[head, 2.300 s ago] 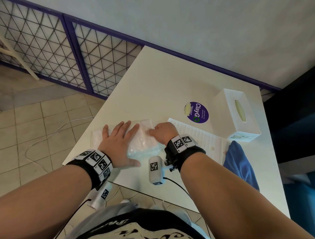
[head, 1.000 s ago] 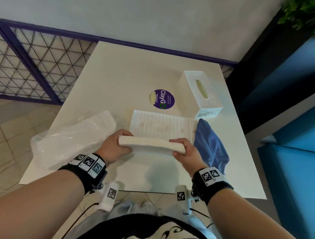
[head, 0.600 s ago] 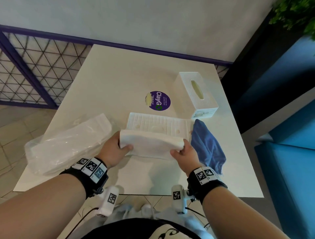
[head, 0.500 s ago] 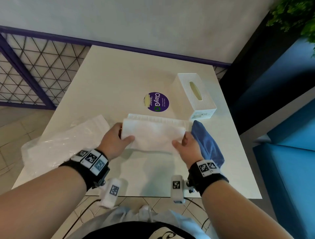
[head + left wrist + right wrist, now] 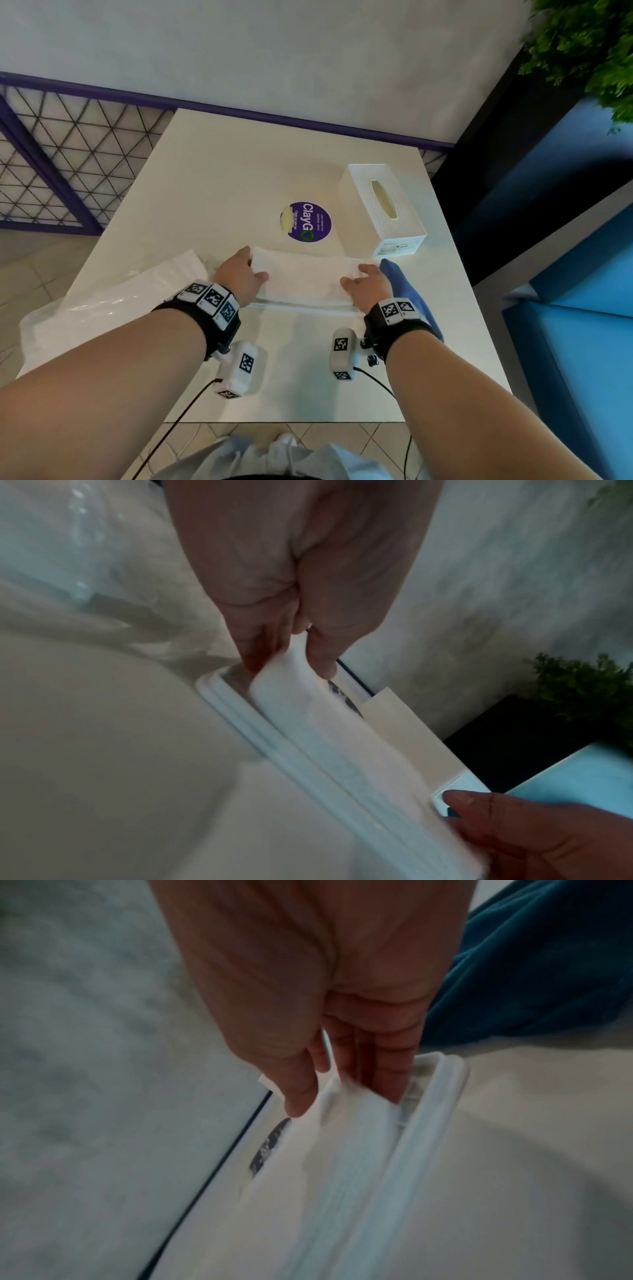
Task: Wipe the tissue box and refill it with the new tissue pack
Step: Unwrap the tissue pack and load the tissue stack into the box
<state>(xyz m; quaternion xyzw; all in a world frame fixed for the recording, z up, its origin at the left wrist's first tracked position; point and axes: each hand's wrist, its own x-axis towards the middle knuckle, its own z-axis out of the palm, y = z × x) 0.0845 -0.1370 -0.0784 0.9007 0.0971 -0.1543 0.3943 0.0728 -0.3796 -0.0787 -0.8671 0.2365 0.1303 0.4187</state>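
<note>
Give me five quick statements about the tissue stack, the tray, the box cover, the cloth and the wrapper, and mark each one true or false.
1. Both hands hold the tissue stack, left hand at one end, right hand at the other. True.
2. The stack is being lowered onto the white base tray. True.
3. The tissue box cover already sits over the tissues. False: it stands apart, beyond the right hand, its slot empty.
4. The blue cloth lies left of the left hand. False: it lies beside the right hand.
5. The plastic wrapper is on the floor. False: it lies on the table, by the left arm.
</note>
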